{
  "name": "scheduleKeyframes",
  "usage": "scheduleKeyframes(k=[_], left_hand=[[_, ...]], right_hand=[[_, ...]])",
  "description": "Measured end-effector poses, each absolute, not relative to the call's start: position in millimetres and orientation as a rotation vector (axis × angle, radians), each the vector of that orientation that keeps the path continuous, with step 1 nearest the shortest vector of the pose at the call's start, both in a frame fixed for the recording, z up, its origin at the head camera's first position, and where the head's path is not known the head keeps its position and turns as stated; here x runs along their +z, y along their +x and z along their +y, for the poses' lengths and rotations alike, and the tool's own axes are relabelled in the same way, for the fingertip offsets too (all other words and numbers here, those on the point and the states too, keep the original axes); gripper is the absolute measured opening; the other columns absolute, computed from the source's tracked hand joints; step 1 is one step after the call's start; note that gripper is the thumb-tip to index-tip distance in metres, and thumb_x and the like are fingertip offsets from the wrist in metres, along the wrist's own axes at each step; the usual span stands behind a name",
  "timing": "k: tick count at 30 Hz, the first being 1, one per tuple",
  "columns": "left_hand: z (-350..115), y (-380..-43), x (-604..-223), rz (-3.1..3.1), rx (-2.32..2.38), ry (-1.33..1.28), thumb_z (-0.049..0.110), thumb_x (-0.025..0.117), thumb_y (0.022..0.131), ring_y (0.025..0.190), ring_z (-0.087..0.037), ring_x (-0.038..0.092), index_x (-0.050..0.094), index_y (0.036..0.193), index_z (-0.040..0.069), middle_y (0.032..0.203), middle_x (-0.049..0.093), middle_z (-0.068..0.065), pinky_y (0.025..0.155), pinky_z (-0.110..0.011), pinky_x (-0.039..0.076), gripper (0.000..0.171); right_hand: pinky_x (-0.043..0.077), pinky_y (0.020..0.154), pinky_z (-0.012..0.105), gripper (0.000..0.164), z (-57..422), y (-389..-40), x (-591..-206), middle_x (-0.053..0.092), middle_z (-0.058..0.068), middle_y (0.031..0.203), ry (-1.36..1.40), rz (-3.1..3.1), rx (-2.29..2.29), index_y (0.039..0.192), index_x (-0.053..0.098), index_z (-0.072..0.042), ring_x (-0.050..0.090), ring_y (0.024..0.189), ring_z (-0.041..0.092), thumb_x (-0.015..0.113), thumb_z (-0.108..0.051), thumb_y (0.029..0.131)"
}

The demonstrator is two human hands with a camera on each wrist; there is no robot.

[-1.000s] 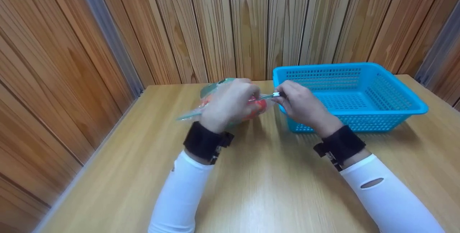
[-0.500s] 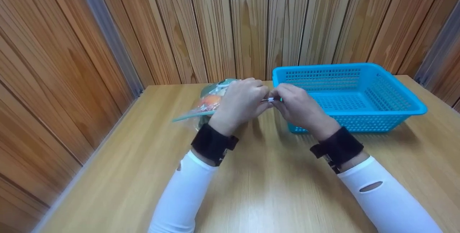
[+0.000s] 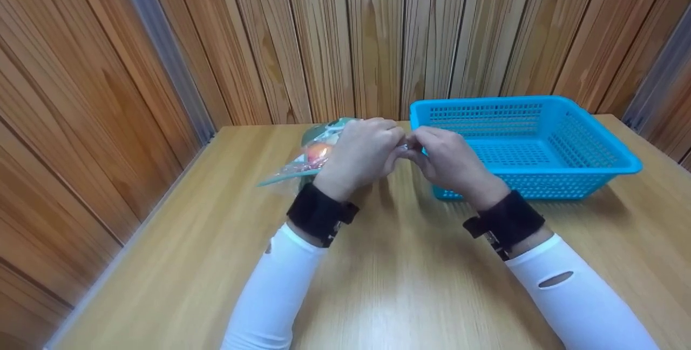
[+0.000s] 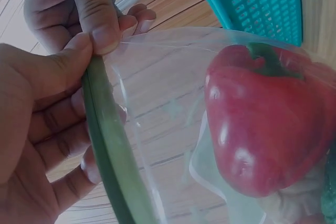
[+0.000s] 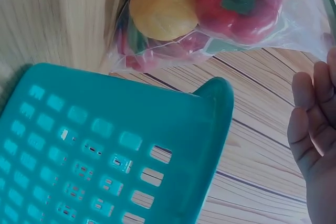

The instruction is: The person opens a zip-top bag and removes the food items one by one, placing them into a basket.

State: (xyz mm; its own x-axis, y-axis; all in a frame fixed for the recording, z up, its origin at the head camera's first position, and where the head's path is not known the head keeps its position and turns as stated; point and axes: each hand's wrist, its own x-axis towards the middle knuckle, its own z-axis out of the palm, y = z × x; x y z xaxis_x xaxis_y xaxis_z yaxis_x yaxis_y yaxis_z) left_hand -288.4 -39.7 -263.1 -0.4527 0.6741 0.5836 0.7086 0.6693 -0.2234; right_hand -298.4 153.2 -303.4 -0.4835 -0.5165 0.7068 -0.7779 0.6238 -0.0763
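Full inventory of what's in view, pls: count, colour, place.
Zip bag: 1, clear, between the hands, left of the basket
Seal strip: 1, green, along the bag's edge
Bell pepper: at least 1, red with green stem, in the bag
Round produce: 1, yellow-orange, in the bag beside the pepper; kind unclear
Other contents: count unclear, pale, green and red, in the bag
Basket: 1, blue, right side of the table
Table: 1, light wood, under the basket
Panelled walls: brown wood, behind and at the sides
Wristbands: 2, black, one per wrist
Sleeves: 2, white, one per forearm
Left hand: 1, pinching the strip
Right hand: 1, pinching the strip's end
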Motion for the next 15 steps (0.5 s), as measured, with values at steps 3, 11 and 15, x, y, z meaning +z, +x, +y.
scheduleKeyframes(k=[3, 11, 15], left_hand=[[-43.9, -290.3, -261.2, -2.28, -0.08, -1.029, 0.025, 0.067, 0.094, 0.065, -0.018, 0.058, 0.073, 0.089, 0.01, 0.077, 0.068, -0.003, 0.06, -0.027, 0.05, 0.017], [-70.4, -290.9, -248.6, -2.552, -0.103, -0.867, 0.028, 0.072, 0.089, 0.07, -0.016, 0.059, 0.073, 0.084, 0.013, 0.078, 0.068, 0.0, 0.065, -0.031, 0.05, 0.016], [-75.8, -291.9, -243.8, -2.585, -0.124, -0.846, 0.03, 0.074, 0.085, 0.07, -0.018, 0.057, 0.068, 0.077, 0.011, 0.075, 0.065, -0.001, 0.063, -0.032, 0.047, 0.021]], right_hand=[[0.052, 0.063, 0.032, 0.015, 157.5, -302.6, -304.2, 0.066, 0.011, 0.082, 0.973, -2.207, 0.583, 0.092, 0.063, -0.002, 0.057, 0.069, 0.021, 0.073, -0.011, 0.089], [0.053, 0.069, 0.031, 0.01, 175.6, -316.5, -308.9, 0.066, 0.01, 0.085, 0.767, -2.25, 0.73, 0.095, 0.063, -0.002, 0.056, 0.073, 0.019, 0.07, -0.008, 0.092], [0.051, 0.067, 0.03, 0.01, 180.4, -319.4, -309.9, 0.068, 0.01, 0.087, 0.698, -2.261, 0.773, 0.098, 0.063, -0.003, 0.055, 0.073, 0.019, 0.067, -0.011, 0.094]])
